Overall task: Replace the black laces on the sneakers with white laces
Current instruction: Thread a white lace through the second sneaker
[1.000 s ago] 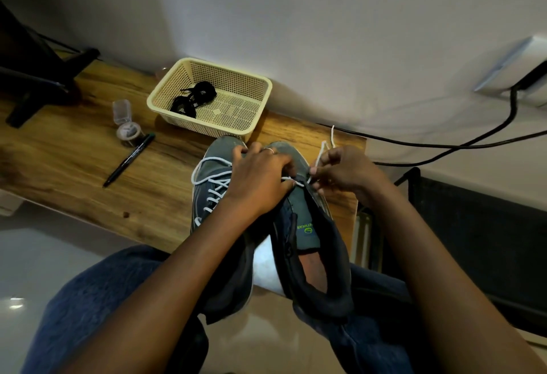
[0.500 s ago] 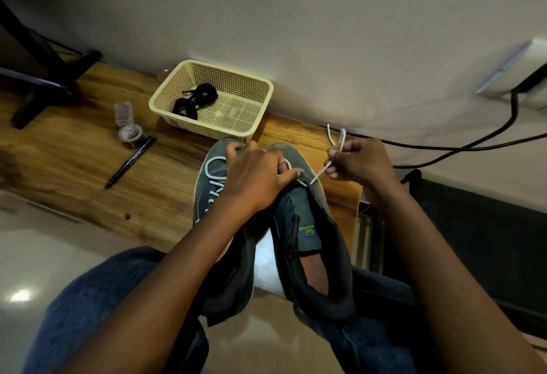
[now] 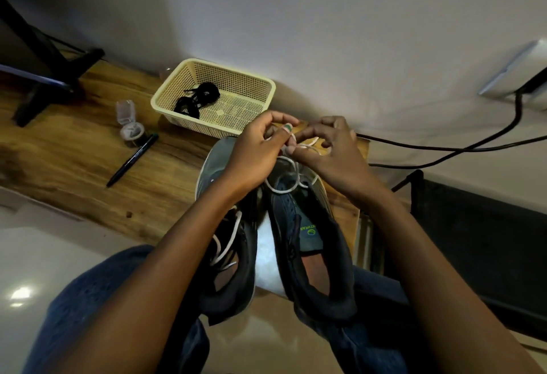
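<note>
Both hands have come together over the right sneaker [image 3: 299, 219] on the lap: left hand [image 3: 254, 154] and right hand [image 3: 328, 151] each pinch the white lace [image 3: 307, 146]; tying likely under way.

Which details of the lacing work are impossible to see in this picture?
Head view only:
- Front eyelets of the right sneaker: hidden by both hands.
- Ends of the white lace: covered by the left hand and right hand.
- Lacing on the left sneaker: mostly behind the left forearm.
- Black laces in the basket: too tangled to count.
</note>
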The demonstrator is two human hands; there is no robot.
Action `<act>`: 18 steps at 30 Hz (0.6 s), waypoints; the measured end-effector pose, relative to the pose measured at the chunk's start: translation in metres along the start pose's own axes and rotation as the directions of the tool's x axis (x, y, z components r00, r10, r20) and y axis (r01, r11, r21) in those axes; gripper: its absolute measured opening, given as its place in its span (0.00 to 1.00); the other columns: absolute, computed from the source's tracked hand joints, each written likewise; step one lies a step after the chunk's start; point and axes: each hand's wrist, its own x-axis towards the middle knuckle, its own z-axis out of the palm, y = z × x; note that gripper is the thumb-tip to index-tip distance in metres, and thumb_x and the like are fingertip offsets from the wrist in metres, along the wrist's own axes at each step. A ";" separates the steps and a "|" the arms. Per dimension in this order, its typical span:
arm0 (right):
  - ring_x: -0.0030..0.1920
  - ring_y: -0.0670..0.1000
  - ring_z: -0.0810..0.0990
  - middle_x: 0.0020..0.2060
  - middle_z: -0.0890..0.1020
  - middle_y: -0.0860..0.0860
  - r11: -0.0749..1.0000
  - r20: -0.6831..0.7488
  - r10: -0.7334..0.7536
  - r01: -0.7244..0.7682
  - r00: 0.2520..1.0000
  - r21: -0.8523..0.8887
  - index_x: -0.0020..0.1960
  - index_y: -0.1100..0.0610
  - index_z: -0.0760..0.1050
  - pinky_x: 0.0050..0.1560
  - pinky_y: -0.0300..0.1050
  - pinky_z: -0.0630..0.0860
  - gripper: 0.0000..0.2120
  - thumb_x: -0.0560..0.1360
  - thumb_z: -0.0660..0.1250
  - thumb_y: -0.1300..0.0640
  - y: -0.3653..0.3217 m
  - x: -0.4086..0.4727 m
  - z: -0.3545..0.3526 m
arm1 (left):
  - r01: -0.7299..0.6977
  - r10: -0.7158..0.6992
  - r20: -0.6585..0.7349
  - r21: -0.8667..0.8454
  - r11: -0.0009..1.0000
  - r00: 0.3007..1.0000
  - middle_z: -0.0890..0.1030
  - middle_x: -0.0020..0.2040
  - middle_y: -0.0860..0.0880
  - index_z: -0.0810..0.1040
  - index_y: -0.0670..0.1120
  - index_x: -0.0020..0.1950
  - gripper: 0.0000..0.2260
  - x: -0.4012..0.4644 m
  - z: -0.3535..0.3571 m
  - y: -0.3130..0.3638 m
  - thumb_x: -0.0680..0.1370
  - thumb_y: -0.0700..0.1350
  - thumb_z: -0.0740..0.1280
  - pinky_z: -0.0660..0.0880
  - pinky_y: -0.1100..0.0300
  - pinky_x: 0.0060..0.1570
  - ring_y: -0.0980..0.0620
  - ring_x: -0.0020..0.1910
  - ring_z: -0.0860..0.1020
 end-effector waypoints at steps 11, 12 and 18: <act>0.61 0.51 0.74 0.56 0.78 0.49 0.996 -0.174 0.069 -0.077 0.982 -0.040 0.60 0.51 0.73 0.66 0.52 0.69 0.19 0.71 0.72 0.57 0.024 0.010 -0.011 | -0.039 0.053 -0.056 0.222 0.974 0.997 0.80 0.35 0.53 0.80 0.55 0.44 0.09 0.006 -0.008 -0.012 0.79 0.42 0.65 0.77 0.49 0.44 0.56 0.36 0.78; 0.60 0.51 0.75 0.55 0.79 0.48 0.997 -0.094 -0.034 0.028 0.995 -0.071 0.61 0.51 0.74 0.66 0.52 0.69 0.19 0.71 0.72 0.55 0.019 0.010 -0.005 | -0.046 0.055 -0.030 0.222 0.974 0.998 0.81 0.36 0.54 0.80 0.54 0.45 0.08 0.005 -0.006 -0.012 0.79 0.43 0.65 0.77 0.50 0.45 0.57 0.37 0.78; 0.31 0.38 0.77 0.31 0.81 0.47 0.999 -0.347 -0.002 -0.014 0.938 -0.043 0.44 0.56 0.81 0.39 0.35 0.72 0.06 0.77 0.66 0.59 0.019 0.016 -0.016 | -0.045 0.053 -0.031 0.234 0.971 0.998 0.80 0.33 0.55 0.80 0.54 0.45 0.06 0.006 -0.007 -0.017 0.78 0.44 0.66 0.77 0.51 0.42 0.60 0.34 0.77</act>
